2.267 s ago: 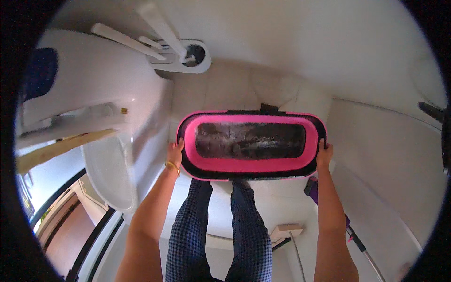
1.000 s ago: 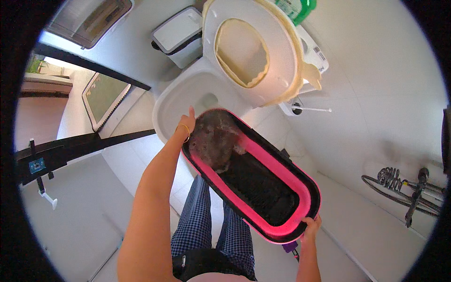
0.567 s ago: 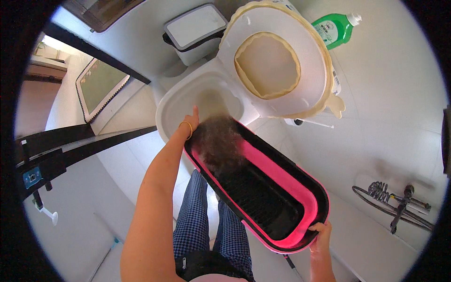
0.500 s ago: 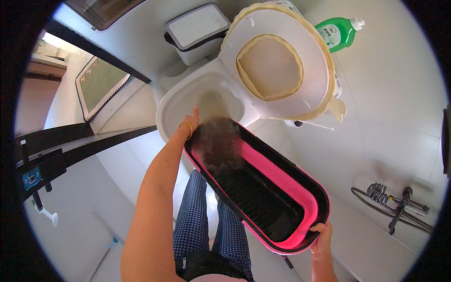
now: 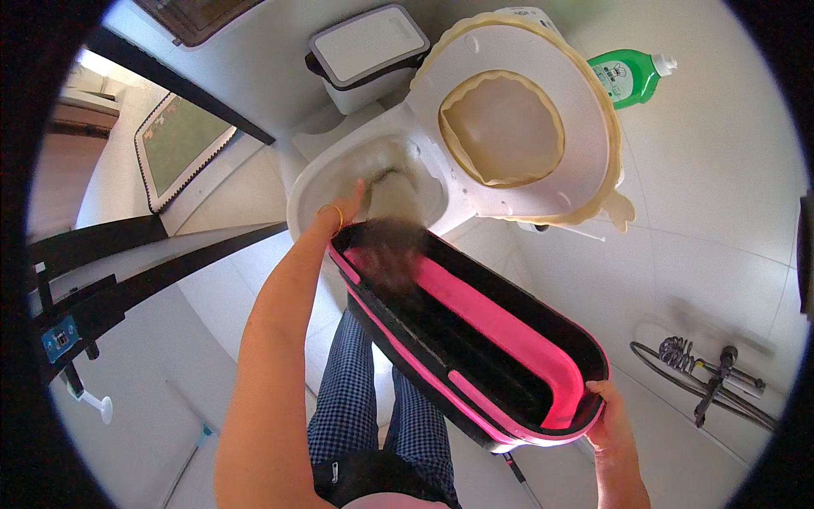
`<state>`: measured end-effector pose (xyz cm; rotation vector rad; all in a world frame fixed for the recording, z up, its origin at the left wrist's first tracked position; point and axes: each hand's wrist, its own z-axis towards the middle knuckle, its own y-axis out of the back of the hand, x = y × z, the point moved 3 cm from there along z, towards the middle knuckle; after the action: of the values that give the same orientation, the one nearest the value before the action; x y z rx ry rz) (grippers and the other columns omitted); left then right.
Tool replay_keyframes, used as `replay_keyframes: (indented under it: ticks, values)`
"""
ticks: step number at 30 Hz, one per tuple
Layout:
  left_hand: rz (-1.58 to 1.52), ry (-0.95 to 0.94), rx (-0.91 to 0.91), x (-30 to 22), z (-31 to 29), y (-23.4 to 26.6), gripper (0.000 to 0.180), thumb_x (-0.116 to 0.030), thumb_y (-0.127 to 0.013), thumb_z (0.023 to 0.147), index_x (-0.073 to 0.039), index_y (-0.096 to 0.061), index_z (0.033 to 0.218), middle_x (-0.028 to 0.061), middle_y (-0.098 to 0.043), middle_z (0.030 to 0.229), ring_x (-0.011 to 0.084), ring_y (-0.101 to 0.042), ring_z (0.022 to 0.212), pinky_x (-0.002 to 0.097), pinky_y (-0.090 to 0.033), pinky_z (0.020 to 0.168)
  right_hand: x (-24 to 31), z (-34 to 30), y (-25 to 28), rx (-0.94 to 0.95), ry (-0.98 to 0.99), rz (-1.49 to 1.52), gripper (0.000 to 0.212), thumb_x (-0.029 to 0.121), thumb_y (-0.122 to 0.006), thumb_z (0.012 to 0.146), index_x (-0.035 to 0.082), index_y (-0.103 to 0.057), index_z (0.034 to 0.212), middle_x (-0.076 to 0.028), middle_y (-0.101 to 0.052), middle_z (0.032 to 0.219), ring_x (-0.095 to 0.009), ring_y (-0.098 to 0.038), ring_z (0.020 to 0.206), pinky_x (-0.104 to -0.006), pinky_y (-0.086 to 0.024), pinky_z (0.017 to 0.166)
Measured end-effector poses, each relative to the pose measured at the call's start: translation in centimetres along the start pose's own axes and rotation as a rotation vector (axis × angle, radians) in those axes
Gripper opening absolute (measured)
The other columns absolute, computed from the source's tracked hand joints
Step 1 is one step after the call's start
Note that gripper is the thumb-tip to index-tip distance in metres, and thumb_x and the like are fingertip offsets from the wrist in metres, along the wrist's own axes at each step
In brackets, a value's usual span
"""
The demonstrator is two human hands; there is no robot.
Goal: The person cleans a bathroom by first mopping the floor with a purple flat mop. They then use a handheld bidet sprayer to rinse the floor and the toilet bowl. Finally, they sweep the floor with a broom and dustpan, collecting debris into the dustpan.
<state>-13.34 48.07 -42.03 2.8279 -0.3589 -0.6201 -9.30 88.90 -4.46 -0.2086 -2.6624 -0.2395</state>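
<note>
Premises present as a bathroom, apparently domestic, evidenced by a toilet (image 5: 296, 208) with raised, cream-edged seat (image 5: 587, 140), a lidded bin (image 5: 369, 44) beside it, a wall-mounted shower fitting (image 5: 722, 371), and a bordered mat (image 5: 182, 140) beyond a black-framed doorway (image 5: 188, 93).

Floor (image 5: 229, 276): pale, tiled, thin joints showing. Toilet (image 5: 298, 212) standing on it, near middle, foot mostly hidden. Off to left, green mat (image 5: 185, 136), pale border, dark scalloped edging, lying flat on pale floor beside sill (image 5: 219, 193).
</note>
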Motion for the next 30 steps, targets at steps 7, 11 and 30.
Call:
replay_keyframes:
  ticks: [7,11,30]
  values:
    - [0.123,0.002,0.161,1.0,2.4,2.3,0.103,-0.08,-0.012,0.062,0.006,-0.054,0.1,0.017,-0.054,0.098,0.027,-0.049,0.089,0.0369,-0.034,0.081,1.7,-0.2,-2.7,0.037,-0.059,0.155,0.031,0.02,-0.046,0.079,-0.001,-0.051,0.101,-0.014,-0.057,0.099,-0.024,-0.055,0.089,-0.0372,-0.044,0.08]
    - [0.027,0.151,0.3,0.8,2.3,3.1,0.11,-0.085,-0.014,0.053,0.007,-0.054,0.097,0.0173,-0.056,0.096,0.0278,-0.051,0.09,0.0391,-0.037,0.08,2.2,0.0,-3.6,0.062,-0.114,0.188,0.032,0.02,-0.045,0.079,-0.001,-0.051,0.103,-0.014,-0.056,0.101,-0.026,-0.054,0.091,-0.0388,-0.043,0.08]
    - [0.615,0.487,0.4,-5.1,1.4,9.2,0.116,-0.086,-0.022,0.05,0.012,-0.047,0.105,0.0187,-0.053,0.099,0.0251,-0.052,0.083,0.0377,-0.041,0.07,-1.8,2.2,-5.6,-0.35,-0.494,0.387,0.019,0.016,-0.043,0.08,0.007,-0.047,0.064,0.0,-0.048,0.044,-0.007,-0.04,0.03,-0.0196,-0.038,0.033]
